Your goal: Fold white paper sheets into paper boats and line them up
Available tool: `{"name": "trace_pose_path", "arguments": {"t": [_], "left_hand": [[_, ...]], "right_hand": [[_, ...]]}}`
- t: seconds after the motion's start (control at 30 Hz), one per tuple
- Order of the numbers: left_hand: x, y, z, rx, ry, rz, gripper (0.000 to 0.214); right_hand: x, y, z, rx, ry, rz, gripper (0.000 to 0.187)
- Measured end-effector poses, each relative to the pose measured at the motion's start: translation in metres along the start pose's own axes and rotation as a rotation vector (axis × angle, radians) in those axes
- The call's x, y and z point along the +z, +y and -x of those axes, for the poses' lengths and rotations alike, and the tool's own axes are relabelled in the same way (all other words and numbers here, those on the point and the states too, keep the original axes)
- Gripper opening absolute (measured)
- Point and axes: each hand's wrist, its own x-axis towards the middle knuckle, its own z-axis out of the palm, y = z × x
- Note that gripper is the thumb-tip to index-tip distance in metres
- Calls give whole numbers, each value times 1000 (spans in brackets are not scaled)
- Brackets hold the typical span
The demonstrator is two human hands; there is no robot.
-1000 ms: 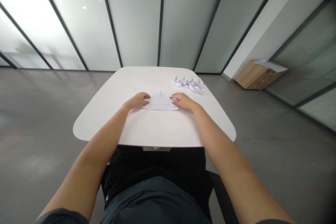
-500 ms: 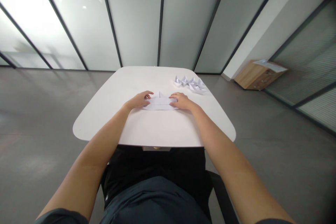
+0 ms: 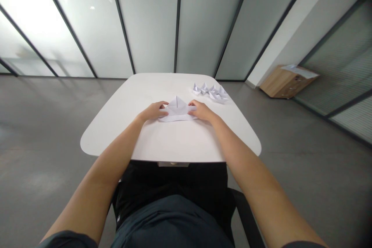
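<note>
A partly folded sheet of white paper lies in the middle of the white table, its pointed top facing away from me and a straight strip along the near edge. My left hand pinches its left end between thumb and fingers. At the right end my right hand grips the paper the same way, thumb on the near side. The fingertips behind the paper are partly hidden.
Several folded white paper boats stand together near the table's far right edge. The white table has rounded corners. A wooden cabinet is on the floor at right, before frosted glass panels.
The pointed middle of the paper now stands taller, and its near strip looks narrower. Both hands have closed on the ends, barely shifting place.
</note>
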Motion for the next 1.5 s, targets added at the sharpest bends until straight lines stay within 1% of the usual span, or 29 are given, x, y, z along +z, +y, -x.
{"name": "trace_pose_path", "arguments": {"t": [0.07, 0.13, 0.23, 0.33, 0.43, 0.53, 0.63, 0.73, 0.8, 0.93, 1.0, 1.07, 1.17, 1.27, 1.37, 1.5], "left_hand": [[-2, 1, -1, 28, 14, -17, 48], [-4, 0, -2, 45, 38, -38, 37], [-6, -4, -3, 8, 96, -44, 35], [-7, -9, -5, -12, 133, -6, 36], [-9, -8, -5, 65, 211, 12, 32], [-11, -2, -4, 179, 331, -11, 27], [-11, 3, -2, 240, 370, -41, 25], [-11, 3, 0, 279, 356, -93, 24], [-11, 1, 0, 309, 316, -134, 23], [-9, -1, -1, 352, 147, -217, 23], [-8, -2, -2, 334, 67, -265, 24], [-7, -2, -1, 305, 17, -309, 28], [-5, -1, 0, 280, -11, -354, 40], [-3, 2, 3, 272, -28, -401, 50], [1, 6, 4, 260, -24, -461, 52], [8, 14, 5, 270, 14, -515, 50]], "right_hand": [[1, 3, -1, -33, 39, -57, 38], [2, 4, -3, -83, 63, -103, 32], [1, 6, -5, -133, 74, -129, 24], [-2, 4, -5, -116, 86, -126, 25], [-4, 0, -6, -121, 140, -94, 25], [-6, -4, -7, -185, 226, -30, 23], [-8, -6, -6, -243, 253, 60, 22], [-9, -7, -5, -266, 243, 157, 22], [-8, -8, -5, -258, 218, 215, 23], [-3, -7, -4, -238, 102, 288, 25], [0, -6, -4, -226, 54, 300, 24], [1, -6, -4, -210, 24, 303, 25], [0, -6, -4, -192, -12, 300, 27], [-2, -6, -3, -198, -59, 292, 36], [-2, -7, -1, -219, -88, 318, 45], [3, -16, 2, -271, -82, 371, 42]]}}
